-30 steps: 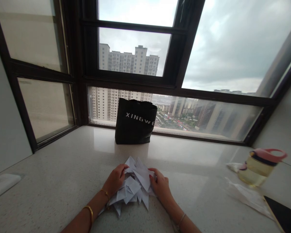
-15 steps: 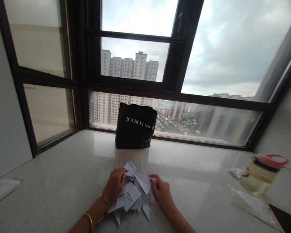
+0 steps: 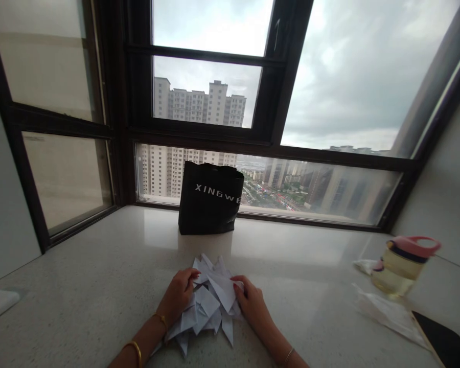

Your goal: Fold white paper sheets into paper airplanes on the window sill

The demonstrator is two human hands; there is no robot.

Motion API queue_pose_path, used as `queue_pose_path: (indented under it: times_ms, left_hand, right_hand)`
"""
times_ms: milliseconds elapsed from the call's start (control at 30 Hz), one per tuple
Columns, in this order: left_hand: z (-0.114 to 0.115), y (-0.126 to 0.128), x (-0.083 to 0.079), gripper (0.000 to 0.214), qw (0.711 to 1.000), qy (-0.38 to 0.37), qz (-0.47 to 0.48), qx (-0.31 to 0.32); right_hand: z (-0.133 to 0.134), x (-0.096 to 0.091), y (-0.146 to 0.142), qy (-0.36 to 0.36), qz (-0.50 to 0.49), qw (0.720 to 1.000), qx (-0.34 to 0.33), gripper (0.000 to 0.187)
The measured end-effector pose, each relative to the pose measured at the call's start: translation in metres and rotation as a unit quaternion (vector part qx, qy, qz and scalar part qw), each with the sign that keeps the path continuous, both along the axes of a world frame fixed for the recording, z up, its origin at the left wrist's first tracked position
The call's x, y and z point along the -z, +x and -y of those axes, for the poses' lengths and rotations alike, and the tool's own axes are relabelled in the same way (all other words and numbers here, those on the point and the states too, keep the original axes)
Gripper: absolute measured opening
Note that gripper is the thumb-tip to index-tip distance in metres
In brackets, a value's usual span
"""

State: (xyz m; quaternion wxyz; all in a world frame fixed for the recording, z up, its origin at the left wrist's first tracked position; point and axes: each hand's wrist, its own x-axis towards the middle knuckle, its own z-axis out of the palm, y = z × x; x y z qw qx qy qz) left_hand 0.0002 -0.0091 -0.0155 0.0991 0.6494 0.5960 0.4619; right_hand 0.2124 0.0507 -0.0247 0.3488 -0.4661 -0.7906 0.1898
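Observation:
A loose heap of folded white paper pieces (image 3: 205, 305), many with sharp points, lies on the pale speckled countertop. At the heap's upper left, my left hand (image 3: 179, 292) is closed, thumb and fingertips pinching a paper edge. From the right side, my right hand (image 3: 250, 299) grips the end of a long folded paper piece (image 3: 221, 290) lying across the top. The fingers of both hands partly cover the pieces they hold.
Behind the heap a black bag (image 3: 210, 204) stands upright before the window. To the right are a drink bottle (image 3: 400, 266) with a pink lid, crumpled white tissue (image 3: 391, 312) and a dark phone-like slab (image 3: 442, 340). A white object (image 3: 0, 302) lies at far left.
The whole view has shifted slightly, so the surroundings appear farther left. Both hands keep nearly the same hold on the papers, and the heap looks unchanged.

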Motion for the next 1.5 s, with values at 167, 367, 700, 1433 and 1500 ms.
queue_pose_path:
  times_ms: [167, 367, 700, 1433, 1500]
  left_hand:
    - [0.002, 0.0, 0.002, 0.029, 1.0, -0.019, 0.017, 0.017]
    - [0.003, 0.0, -0.003, 0.031, 1.0, -0.004, 0.01, 0.026]
    - [0.004, 0.001, -0.003, 0.032, 0.999, -0.002, 0.006, 0.032]
    - [0.004, -0.004, -0.007, 0.035, 0.995, 0.098, 0.005, -0.028]
    - [0.004, -0.003, -0.008, 0.035, 0.995, 0.097, 0.007, -0.03]
  right_hand:
    - [0.007, -0.003, -0.001, -0.054, -0.065, 0.996, -0.038, 0.037]
    - [0.008, -0.004, -0.002, -0.027, -0.089, 0.995, -0.025, 0.035]
    - [0.001, 0.006, 0.001, 0.051, -0.123, 0.99, 0.036, 0.027]
    - [0.009, -0.013, 0.007, -0.02, -0.199, 0.98, 0.02, 0.039]
    - [0.006, -0.012, 0.009, -0.037, -0.216, 0.975, 0.025, 0.043]
